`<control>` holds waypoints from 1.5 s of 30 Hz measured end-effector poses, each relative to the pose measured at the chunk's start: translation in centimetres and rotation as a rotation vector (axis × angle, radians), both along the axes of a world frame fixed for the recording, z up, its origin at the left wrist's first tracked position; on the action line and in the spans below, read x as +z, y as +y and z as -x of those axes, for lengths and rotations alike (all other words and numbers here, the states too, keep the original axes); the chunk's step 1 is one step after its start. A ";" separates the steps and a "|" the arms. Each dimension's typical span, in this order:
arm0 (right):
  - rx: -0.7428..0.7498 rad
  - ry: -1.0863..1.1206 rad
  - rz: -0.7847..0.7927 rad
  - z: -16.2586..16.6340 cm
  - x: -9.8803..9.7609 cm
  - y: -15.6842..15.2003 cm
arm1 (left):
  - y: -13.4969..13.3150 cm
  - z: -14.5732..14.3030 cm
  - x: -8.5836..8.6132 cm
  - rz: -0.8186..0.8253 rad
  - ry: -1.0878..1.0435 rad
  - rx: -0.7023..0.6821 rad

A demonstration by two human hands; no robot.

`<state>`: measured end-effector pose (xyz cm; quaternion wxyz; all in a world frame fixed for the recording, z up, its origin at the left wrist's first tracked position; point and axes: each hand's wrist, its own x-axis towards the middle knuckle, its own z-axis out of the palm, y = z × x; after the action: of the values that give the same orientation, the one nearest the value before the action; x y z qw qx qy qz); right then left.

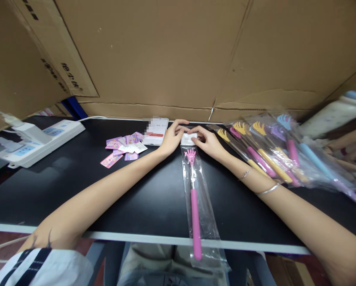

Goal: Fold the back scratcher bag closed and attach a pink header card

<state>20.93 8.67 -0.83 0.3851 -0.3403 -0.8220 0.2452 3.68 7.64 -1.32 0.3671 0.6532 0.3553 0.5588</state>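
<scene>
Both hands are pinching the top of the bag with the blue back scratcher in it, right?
Not quite. The head view shows both hands, left and right, at the top of the bag, but the back scratcher inside is pink, not blue.

"How were my arms placed?"
"I had both stretched forward, forearms bare, converging at the middle."
"And the hands?"
"My left hand [172, 137] and right hand [206, 142] met fingertip to fingertip, fingers curled, pinching lightly."
</scene>
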 end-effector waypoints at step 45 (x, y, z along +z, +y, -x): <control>-0.020 0.309 0.208 -0.2 -0.5 0.6 | 0.5 -0.1 -0.6 0.116 0.019 -0.019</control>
<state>21.17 9.31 -1.35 0.4720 -0.3447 -0.7197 0.3747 3.76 8.16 -1.91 0.4064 0.6394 0.3845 0.5275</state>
